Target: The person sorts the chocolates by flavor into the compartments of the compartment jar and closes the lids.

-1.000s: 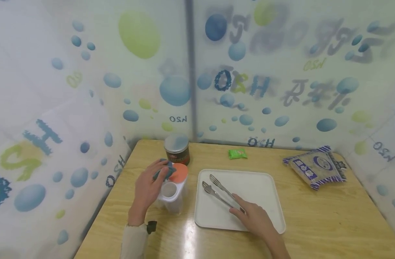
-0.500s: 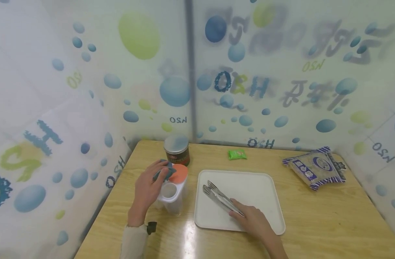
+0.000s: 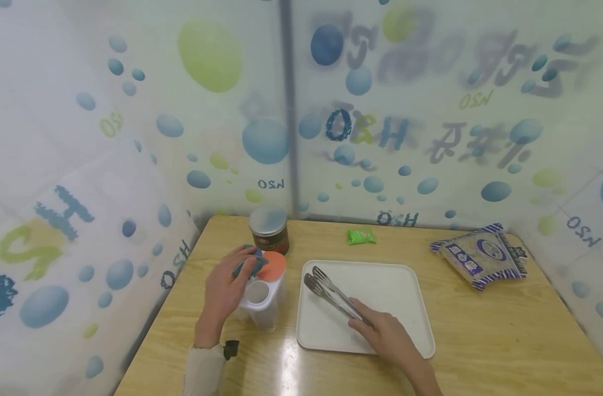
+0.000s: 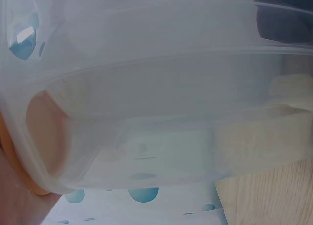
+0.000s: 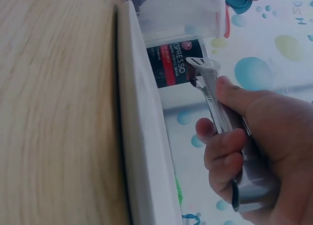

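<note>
My left hand (image 3: 225,294) holds a teal lid (image 3: 248,267) over a clear plastic container (image 3: 267,320) with several compartments. One compartment top shows a round opening (image 3: 258,291); beside it an orange lid (image 3: 274,266) covers another. In the left wrist view the container wall (image 4: 146,88) fills most of the picture. My right hand (image 3: 386,329) grips metal serving tongs (image 3: 335,296) over a white tray (image 3: 387,286). Their slotted heads (image 5: 203,64) lie close to each other, pointing to the far left, with nothing seen between them.
A dark espresso coffee tin (image 3: 270,236) with a silver lid stands behind the container. Past the tray lie a small green packet (image 3: 361,236) and, at the right, a purple-and-clear bag (image 3: 481,256). Patterned panels (image 3: 380,110) border the wooden table (image 3: 519,335).
The tongs' heads came together at half a second ago, and now stand slightly apart and reach further up-left over the tray. My left hand stays in place on the teal lid.
</note>
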Demonstrator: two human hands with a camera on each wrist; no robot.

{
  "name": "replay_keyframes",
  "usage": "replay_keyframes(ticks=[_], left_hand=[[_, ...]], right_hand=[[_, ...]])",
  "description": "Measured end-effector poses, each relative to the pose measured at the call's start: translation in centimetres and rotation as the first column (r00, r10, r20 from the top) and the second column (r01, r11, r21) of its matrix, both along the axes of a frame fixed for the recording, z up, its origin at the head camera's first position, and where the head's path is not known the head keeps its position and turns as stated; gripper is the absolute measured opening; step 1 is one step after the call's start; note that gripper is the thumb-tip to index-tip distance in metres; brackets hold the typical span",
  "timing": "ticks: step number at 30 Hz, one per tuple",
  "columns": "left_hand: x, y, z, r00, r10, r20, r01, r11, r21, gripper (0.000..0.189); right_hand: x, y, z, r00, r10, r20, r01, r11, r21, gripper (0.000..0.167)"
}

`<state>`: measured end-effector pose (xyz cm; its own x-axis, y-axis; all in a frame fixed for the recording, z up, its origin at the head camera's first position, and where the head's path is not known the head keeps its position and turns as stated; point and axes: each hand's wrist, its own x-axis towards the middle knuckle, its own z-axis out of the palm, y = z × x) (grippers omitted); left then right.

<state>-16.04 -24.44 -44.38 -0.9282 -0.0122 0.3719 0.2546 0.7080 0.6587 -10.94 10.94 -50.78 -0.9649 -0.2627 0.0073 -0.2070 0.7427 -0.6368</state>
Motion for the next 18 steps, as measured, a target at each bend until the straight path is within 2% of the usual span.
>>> replay_keyframes(ticks=[5, 9, 14, 18], left_hand=[[-0.1, 0.0, -0.1, 1.000, -0.005, -0.005, 0.005, 1.000, 0.004, 0.038], [-0.1, 0.1, 0.0, 1.000, -0.011, -0.008, 0.011, 1.000, 0.008, 0.038], [-0.1, 0.1, -0.1, 1.000, -0.006, -0.004, 0.006, 1.000, 0.016, 0.038], [-0.1, 0.1, -0.1, 1.000, -0.005, 0.001, 0.005, 1.000, 0.016, 0.039]], right_hand=[[0.4, -0.4, 1.0, 0.999, -0.013, -0.040, 0.010, 0.998, -0.070, 0.052], [0.8, -0.8, 1.9, 0.995, 0.004, -0.101, -0.017, 0.991, -0.134, 0.051], [1.2, -1.5, 2.2, 0.962, 0.058, -0.265, -0.113, 0.974, -0.196, 0.050], [1.5, -2.3, 2.0, 0.940, 0.105, -0.326, -0.187, 0.955, -0.230, 0.050]])
